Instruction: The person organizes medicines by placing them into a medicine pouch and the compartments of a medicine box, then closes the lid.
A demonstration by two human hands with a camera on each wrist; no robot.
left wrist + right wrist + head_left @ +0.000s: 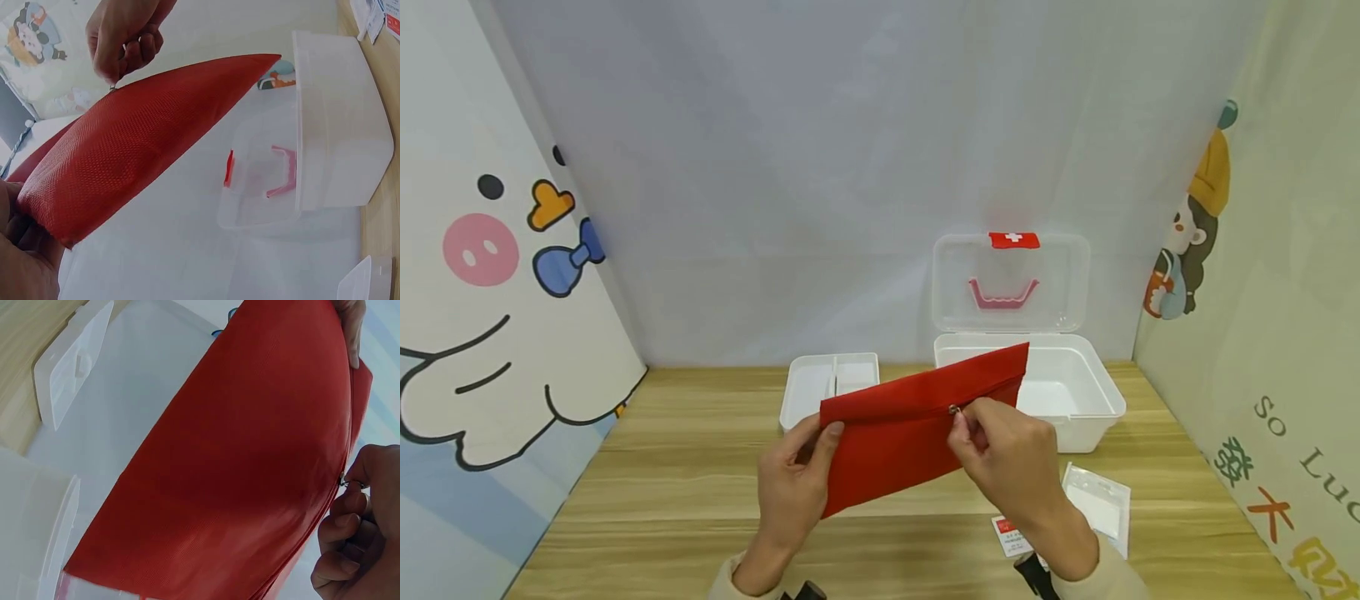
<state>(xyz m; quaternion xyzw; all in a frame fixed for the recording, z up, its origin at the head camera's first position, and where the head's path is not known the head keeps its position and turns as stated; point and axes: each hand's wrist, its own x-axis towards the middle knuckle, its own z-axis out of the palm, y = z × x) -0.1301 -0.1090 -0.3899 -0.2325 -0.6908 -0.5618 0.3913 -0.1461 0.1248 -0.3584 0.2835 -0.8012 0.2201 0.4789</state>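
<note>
A red zippered pouch (895, 450) is held up above the table, tilted so that its right end is higher. My left hand (793, 479) grips its left end, thumb on the near face. With thumb and forefinger, my right hand (1011, 450) pinches the small metal zipper pull (954, 409), which sits right of the pouch's middle. In the right wrist view the pull (342, 481) shows at the pinching fingertips, on the zipper line along the pouch's edge. The left wrist view shows the bulging fabric of the pouch (137, 137). What the pouch contains is hidden.
Behind the pouch stands a white box (1090, 392), its clear lid (1011, 275) raised, with a pink handle and red cross label. A white divided tray (808, 392) lies at back left. Near my right forearm are a clear packet (1101, 504) and a small printed packet (1009, 537).
</note>
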